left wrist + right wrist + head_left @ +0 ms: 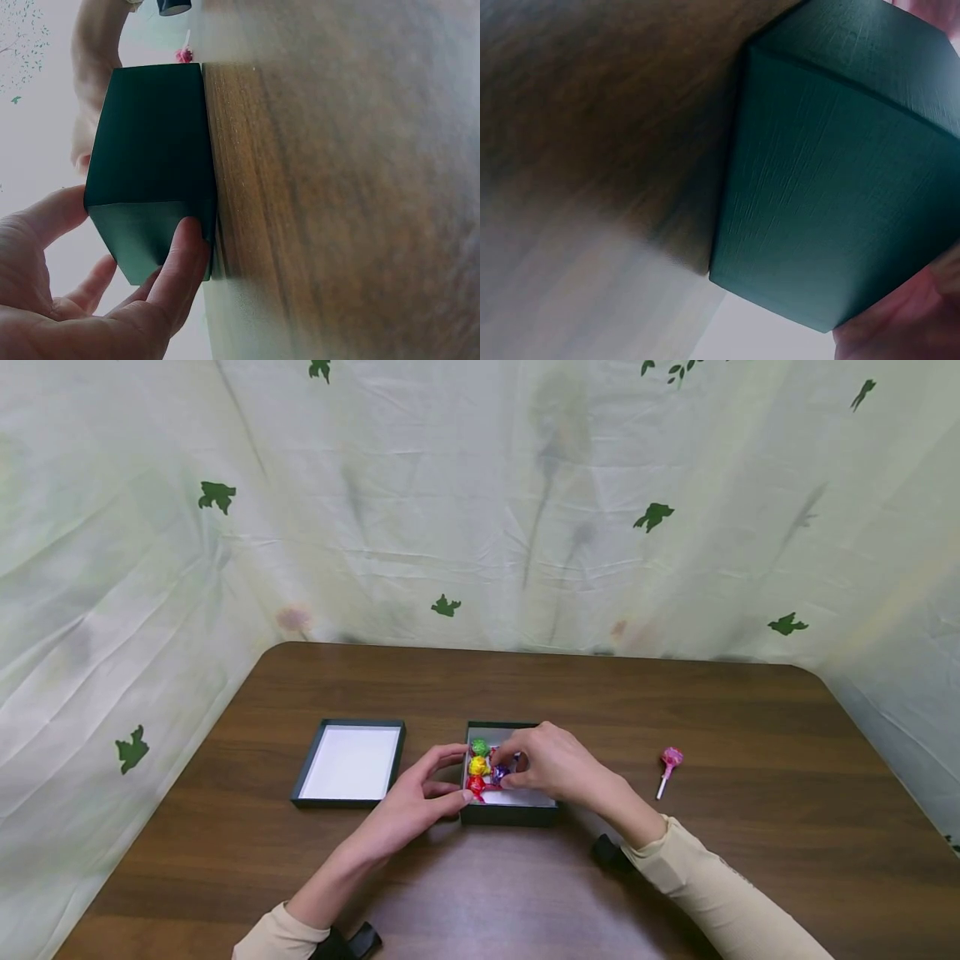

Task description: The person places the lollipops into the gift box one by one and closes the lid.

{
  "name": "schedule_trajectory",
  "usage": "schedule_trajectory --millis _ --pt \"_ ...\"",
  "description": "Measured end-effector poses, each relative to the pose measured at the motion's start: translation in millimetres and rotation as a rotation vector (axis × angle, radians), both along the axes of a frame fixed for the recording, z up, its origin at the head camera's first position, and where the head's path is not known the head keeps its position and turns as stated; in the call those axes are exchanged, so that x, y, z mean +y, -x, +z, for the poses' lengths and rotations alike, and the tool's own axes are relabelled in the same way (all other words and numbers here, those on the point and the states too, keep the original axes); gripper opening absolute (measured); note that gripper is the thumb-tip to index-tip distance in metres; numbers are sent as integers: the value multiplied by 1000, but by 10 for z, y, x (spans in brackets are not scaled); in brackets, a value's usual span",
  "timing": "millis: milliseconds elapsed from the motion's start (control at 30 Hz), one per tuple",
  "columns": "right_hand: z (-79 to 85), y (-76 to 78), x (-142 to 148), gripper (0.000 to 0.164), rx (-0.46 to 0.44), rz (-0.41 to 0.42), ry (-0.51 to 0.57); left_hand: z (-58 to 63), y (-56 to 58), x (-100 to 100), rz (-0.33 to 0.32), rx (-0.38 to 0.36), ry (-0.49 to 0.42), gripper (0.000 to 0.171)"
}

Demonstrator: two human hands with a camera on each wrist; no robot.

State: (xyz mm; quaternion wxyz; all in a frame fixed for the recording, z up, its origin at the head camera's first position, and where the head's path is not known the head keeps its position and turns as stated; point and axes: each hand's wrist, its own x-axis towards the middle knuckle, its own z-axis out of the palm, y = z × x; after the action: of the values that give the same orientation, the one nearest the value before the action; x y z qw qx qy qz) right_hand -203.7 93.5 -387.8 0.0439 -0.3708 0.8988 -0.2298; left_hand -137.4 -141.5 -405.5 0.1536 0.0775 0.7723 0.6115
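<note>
Well, nearest me are my tan sleeves (281, 935), over the smooth brown grain of the counter (480, 881). My left hand (416, 797) rests against the left side of the box (510, 815), thumb and fingers spread apart rather than clamped, seemingly to steady it. My right hand (553, 764) reaches inside, thumb and fingertips together on the purple lollipop (500, 772). I'd call this step settling it in the box; the next move, I judge, calls for loosening that pinch and lifting out without dragging its neighbours.

The box is square-cornered, dark green, faintly brushed, pale within. Along its left wall, going away from me, sit the red one (476, 785), yellow one (477, 766) and green one (480, 747), round in shiny wrappers. Left of the box lies the shallow lid (352, 764), white inside up; well to the right, the pink lollipop (672, 757), its white stick pointing towards me. Beyond hangs creased pale cloth (450, 510).
</note>
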Motion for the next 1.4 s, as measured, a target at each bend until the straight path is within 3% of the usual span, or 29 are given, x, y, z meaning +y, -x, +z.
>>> schedule_trajectory --millis 367,567,700,833,1000,1400 --pt "-16 3 -1 27 43 14 -1 5 -6 -1 5 2 11 56" --pt "-7 18 30 31 13 46 31 4 -7 4 4 -2 11 56" --pt "-18 41 75 29 -37 63 88 3 -1 4 1 1 9 56" --pt "-18 54 131 25 -100 71 213 0 2 1 2 3 13 56" --pt "45 51 198 21 -112 64 342 2 -1 1 4 2 9 56" --pt "202 -174 513 20 -95 13 396 15 -11 27 4 5 19 57"
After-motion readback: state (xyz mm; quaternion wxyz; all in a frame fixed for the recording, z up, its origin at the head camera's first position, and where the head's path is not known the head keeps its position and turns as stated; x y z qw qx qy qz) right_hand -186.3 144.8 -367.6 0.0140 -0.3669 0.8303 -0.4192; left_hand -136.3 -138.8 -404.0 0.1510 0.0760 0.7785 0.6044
